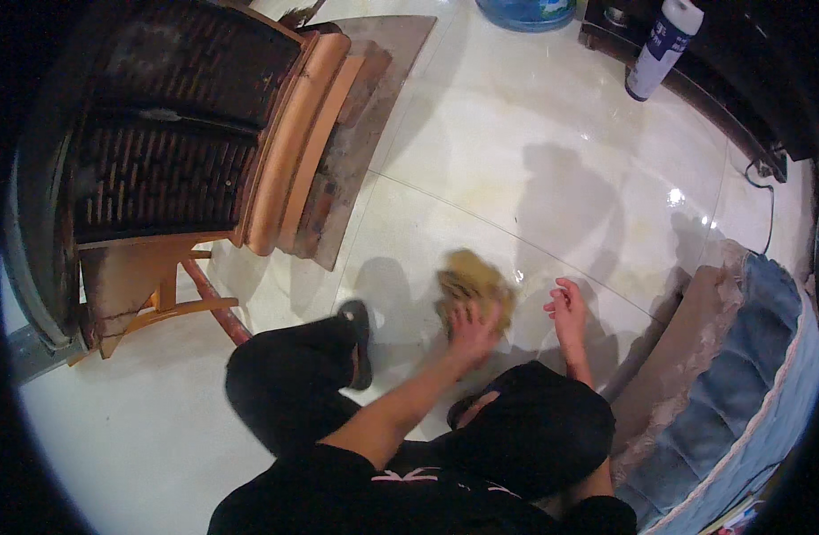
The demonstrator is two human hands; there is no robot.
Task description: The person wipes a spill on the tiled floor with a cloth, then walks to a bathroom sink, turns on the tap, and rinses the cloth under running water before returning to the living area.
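My left hand (475, 331) presses a yellowish-brown cloth (475, 271) against the glossy pale floor tiles (443, 200), just ahead of my feet. Cloth and fingers are both blurred, so the exact grip is hard to make out. Past my right knee, my right hand (568, 306) hangs above the floor, fingers loosely bent and apart, holding nothing. The tiles around the cloth reflect bright spots of light. My knees, in black trousers, stand on either side of my left forearm.
At left, a dark slatted panel in a wooden frame (296, 134) stands by bricks (319, 207) and a flat board (389, 114). Wooden legs (212, 304) show below. A spray can (660, 57), blue water bottle (530, 17) and dark cabinet (737, 80) lie ahead; a blue quilted cover (723, 374) is right.
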